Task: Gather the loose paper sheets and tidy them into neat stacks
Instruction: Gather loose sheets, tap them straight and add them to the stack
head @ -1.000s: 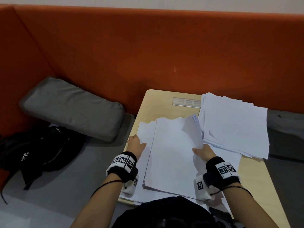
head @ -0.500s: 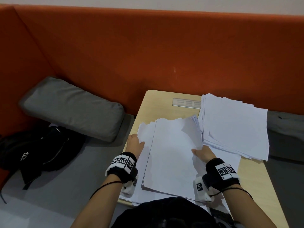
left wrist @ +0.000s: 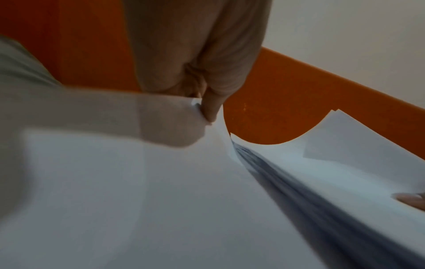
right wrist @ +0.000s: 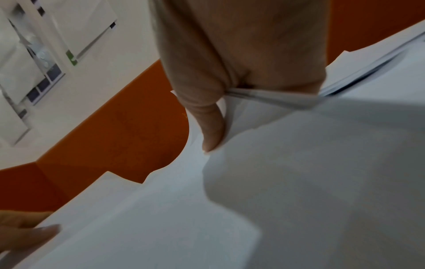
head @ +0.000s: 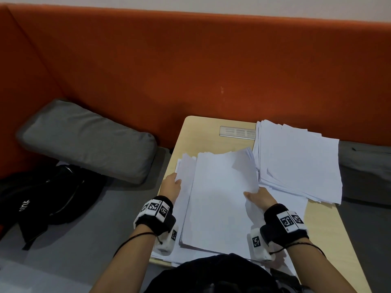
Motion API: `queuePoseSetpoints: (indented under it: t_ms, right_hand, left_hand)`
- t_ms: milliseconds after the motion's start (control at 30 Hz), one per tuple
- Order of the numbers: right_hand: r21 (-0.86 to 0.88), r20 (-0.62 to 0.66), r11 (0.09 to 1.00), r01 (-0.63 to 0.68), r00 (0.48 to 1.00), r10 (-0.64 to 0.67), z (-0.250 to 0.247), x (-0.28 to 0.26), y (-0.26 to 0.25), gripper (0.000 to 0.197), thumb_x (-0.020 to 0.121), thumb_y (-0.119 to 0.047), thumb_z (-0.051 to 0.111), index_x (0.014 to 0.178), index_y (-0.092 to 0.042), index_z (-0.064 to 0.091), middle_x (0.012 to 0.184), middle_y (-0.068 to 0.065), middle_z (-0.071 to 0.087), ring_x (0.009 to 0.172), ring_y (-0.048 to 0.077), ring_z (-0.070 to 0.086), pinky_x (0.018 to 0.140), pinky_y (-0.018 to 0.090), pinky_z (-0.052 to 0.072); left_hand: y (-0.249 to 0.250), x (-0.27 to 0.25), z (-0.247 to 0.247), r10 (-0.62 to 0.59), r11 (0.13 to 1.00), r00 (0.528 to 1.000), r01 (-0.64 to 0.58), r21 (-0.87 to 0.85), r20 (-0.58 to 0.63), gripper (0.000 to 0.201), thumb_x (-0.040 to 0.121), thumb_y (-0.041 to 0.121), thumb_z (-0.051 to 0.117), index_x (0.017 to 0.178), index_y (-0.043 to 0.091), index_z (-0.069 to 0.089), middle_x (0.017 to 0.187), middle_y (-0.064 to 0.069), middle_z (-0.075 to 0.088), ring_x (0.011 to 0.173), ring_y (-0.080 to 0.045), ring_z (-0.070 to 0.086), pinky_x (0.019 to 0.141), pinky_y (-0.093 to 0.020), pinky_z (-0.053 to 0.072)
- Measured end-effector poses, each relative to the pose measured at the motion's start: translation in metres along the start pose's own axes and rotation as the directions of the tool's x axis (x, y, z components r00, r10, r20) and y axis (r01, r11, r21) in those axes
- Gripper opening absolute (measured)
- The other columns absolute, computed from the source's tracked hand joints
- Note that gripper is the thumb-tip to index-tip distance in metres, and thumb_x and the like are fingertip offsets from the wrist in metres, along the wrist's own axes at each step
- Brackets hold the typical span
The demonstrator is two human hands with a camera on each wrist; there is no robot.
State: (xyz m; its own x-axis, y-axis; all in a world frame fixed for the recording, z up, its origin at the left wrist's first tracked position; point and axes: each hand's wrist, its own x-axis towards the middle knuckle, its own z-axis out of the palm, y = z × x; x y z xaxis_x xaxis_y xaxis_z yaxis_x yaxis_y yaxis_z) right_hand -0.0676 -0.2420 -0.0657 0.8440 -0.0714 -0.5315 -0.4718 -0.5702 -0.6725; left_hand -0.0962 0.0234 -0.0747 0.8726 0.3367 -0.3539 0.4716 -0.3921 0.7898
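Paper like this near bundle [head: 220, 197], low in the centre of the frame on the table [head: 203, 132], is light, limp and slippery sheet on sheet, so the side edges look the best hold. There the left hand [head: 172, 187] and right hand [head: 259, 198] each pinch it, thumb on top. Compared with a second ago, its far right corner has curled higher, while the fanned pile [head: 300, 161] at the right is unchanged.

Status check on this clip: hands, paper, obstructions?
Both hands grip near bundle: left hand, right hand. Edges uneven. Far stack fanned, overlapping bundle's corner.
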Motion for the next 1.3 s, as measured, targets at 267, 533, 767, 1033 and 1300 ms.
queuePoseSetpoints:
  t_ms: [267,533,767,1033,1300]
  right_hand:
    - [0.189,0.02,0.98,0.067,0.997,-0.072,0.02,-0.016,-0.009,0.027,0.089,-0.013,0.06,0.113,-0.002,0.055,0.102,0.016,0.059,0.092,0.027,0.056,0.079,0.031,0.042]
    - [0.6,-0.079,0.738,0.308,0.941,-0.328,-0.017,-0.029,-0.046,0.035,0.085,-0.005,0.061,0.12,-0.008,0.056,0.109,0.006,0.066,0.093,0.015,0.066,0.074,0.02,0.052]
    - [0.456,-0.298,0.69,0.562,0.827,-0.476,-0.016,-0.052,-0.083,0.021,0.085,-0.004,0.063,0.106,0.0,0.063,0.087,-0.003,0.066,0.066,-0.009,0.064,0.066,0.008,0.051]
    - [0.434,-0.326,0.641,0.634,0.773,-0.544,-0.023,-0.067,-0.097,0.015,0.088,-0.009,0.059,0.102,-0.005,0.062,0.078,-0.014,0.069,0.066,-0.01,0.062,0.06,0.006,0.048]
    - [0.417,-0.306,0.66,0.625,0.78,-0.546,-0.027,-0.068,-0.111,0.009,0.092,-0.012,0.055,0.086,-0.009,0.062,0.062,-0.014,0.068,0.058,-0.008,0.062,0.054,0.008,0.047]
  left_hand:
    - [0.017,-0.008,-0.012,0.243,0.928,0.965,-0.201,-0.313,0.103,0.033,0.087,0.006,0.054,0.119,0.015,0.058,0.116,-0.007,0.065,0.107,-0.028,0.063,0.094,-0.051,0.049]
    - [0.085,-0.03,-0.043,0.502,0.724,0.864,-0.444,-0.528,-0.039,0.045,0.088,0.015,0.06,0.13,0.011,0.044,0.118,-0.006,0.061,0.103,-0.016,0.063,0.085,-0.03,0.055]
    - [0.098,-0.043,-0.047,0.51,0.709,0.829,-0.556,-0.435,-0.229,0.051,0.088,0.01,0.054,0.135,0.007,0.036,0.128,-0.013,0.052,0.118,-0.026,0.054,0.105,-0.049,0.041]
    - [0.114,-0.047,-0.061,0.622,0.573,0.707,-0.704,-0.421,-0.336,0.031,0.089,0.018,0.053,0.112,0.033,0.04,0.104,0.007,0.054,0.095,-0.008,0.058,0.081,-0.03,0.054]
    - [0.118,-0.043,-0.063,0.588,0.564,0.721,-0.69,-0.454,-0.365,0.025,0.095,0.008,0.049,0.118,0.016,0.045,0.103,0.001,0.059,0.098,-0.019,0.062,0.082,-0.032,0.056]
